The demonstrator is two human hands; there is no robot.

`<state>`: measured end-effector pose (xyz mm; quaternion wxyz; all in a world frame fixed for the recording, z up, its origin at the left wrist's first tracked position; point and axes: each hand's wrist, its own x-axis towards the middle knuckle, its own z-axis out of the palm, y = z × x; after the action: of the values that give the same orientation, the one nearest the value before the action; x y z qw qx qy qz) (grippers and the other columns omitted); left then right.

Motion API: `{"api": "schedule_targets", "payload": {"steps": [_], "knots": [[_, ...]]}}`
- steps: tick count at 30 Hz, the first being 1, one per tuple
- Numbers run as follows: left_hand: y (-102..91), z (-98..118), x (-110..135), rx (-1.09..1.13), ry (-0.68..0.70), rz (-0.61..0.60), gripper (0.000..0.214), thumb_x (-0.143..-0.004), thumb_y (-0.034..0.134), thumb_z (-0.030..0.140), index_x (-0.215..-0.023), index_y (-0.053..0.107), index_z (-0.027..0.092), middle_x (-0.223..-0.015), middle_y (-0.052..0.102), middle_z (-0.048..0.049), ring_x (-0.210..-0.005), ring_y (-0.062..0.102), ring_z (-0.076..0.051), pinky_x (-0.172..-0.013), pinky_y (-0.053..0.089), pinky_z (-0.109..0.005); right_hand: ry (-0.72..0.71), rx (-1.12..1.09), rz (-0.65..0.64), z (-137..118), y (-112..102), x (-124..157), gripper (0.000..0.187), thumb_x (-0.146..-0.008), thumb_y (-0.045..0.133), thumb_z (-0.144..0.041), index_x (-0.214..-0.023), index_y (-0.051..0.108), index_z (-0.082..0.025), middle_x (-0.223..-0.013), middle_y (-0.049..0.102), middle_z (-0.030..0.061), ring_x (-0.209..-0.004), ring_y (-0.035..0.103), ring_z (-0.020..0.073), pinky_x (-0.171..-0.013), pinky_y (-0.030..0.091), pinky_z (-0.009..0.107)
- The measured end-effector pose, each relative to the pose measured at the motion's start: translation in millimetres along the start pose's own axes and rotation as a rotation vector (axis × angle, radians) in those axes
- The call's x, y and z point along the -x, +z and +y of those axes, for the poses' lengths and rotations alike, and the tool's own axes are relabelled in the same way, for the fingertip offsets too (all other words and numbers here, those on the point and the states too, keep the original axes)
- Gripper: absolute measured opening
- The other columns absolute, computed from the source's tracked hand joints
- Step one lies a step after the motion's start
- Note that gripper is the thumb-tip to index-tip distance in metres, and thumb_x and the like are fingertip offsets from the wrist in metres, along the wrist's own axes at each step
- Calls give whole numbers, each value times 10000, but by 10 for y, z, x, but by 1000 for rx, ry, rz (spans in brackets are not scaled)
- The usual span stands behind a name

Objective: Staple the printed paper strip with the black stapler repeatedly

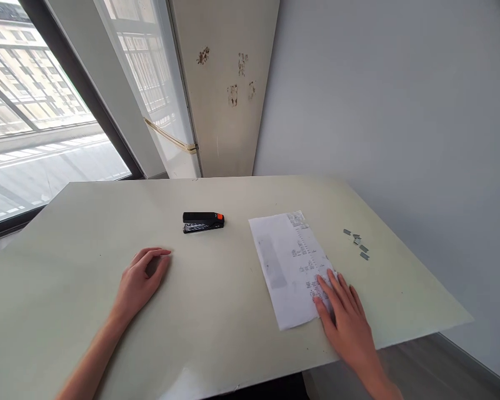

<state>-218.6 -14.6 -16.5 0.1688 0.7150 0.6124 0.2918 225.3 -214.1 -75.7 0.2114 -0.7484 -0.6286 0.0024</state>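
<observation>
My left hand [141,280] rests on its side on the table, fingers loosely bent, a gap showing between thumb and forefinger. Nothing shows in it. Beyond its fingertips lies a black stapler [203,221] with an orange-red patch at its right end. My right hand [345,319] lies flat, fingers stretched over the lower right corner of a white sheet of paper [270,278]. Printed text runs along the paper's right side, partly hidden under the fingers. To the right of the sheet, several small grey metal pieces [364,249], which look like short staple strips, lie in a loose cluster.
The pale table [208,311] has its near edge close to me and its right edge by a grey-white wall [391,111]. Behind it stand a stained cream panel [229,133] and a glossy white door with a gold handle [170,136]. A large window [29,89] is at left.
</observation>
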Motion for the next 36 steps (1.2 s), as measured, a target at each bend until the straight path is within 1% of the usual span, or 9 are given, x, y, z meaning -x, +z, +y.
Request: {"api": "schedule_targets", "payload": {"steps": [4,9,14,19,23,26,29,33,36], "knots": [[30,27,24,-30,67,-39,336,-1004,534,566,-1083,722,298,-1263,688,-17,-1032,680,-220,-770,525,-312,-82,-34,-7,-350,-8,207,571,-1061,475,-529,-1608,413,-375,-1697,383,2,-1556,359,367,-1247,331,667],[72,-11,10,-75,226,-104,398,-988,570,589,-1239,655,293,-1339,644,-52,-1249,585,-280,-1035,483,-415,-145,-140,-47,-926,29,299,619,-1005,602,-523,-1594,450,-404,-1666,428,24,-1509,400,442,-1135,454,723],[94,-29,17,-143,356,-176,537,-952,625,613,-1390,567,308,-1480,588,-60,-1368,499,-325,-1151,387,-529,-169,-444,-207,-1305,-14,198,466,-1005,629,-443,-1469,591,-435,-1630,466,7,-1479,467,367,-1076,582,572],[80,-62,56,-161,363,-182,545,-939,642,613,-1399,573,331,-1525,583,-37,-1439,434,-349,-1169,356,-578,28,-662,-207,-1234,-49,36,329,-1030,585,-405,-1341,681,-362,-1545,566,50,-1402,569,305,-1063,598,498],[9,-148,63,-113,379,-210,530,-940,651,594,-1402,589,342,-1516,598,-24,-1472,410,-349,-1183,355,-586,147,-780,-180,-1126,-19,-97,286,-1023,592,-428,-1229,732,-286,-1423,663,108,-1234,682,290,-917,656,425],[-43,-209,62,-70,393,-230,509,-957,640,567,-1413,587,347,-1496,616,-23,-1481,416,-337,-1188,365,-583,143,-774,-174,-1133,10,-171,272,-1013,604,-439,-1166,745,-265,-1347,700,119,-1042,733,255,-835,657,386],[-51,-228,66,-25,376,-203,461,-975,621,548,-1385,607,336,-1481,626,-26,-1465,452,-321,-1189,386,-561,112,-733,-188,-1171,34,-253,255,-1015,597,-437,-1130,744,-264,-1302,712,108,-884,717,215,-774,635,362],[-39,-181,84,21,281,-105,387,-1004,571,539,-1302,649,306,-1404,665,-35,-1362,558,-288,-1150,456,-489,68,-715,-209,-1227,123,-473,262,-1022,579,-444,-1123,730,-256,-1181,736,91,-743,663,183,-648,584,327],[-49,-145,92,54,174,-69,368,-1017,534,539,-1262,656,294,-1370,669,-39,-1286,601,-275,-1036,542,-435,14,-720,-196,-1319,265,-755,239,-1029,566,-427,-1127,709,-262,-1137,731,69,-731,646,176,-651,577,326]]}}
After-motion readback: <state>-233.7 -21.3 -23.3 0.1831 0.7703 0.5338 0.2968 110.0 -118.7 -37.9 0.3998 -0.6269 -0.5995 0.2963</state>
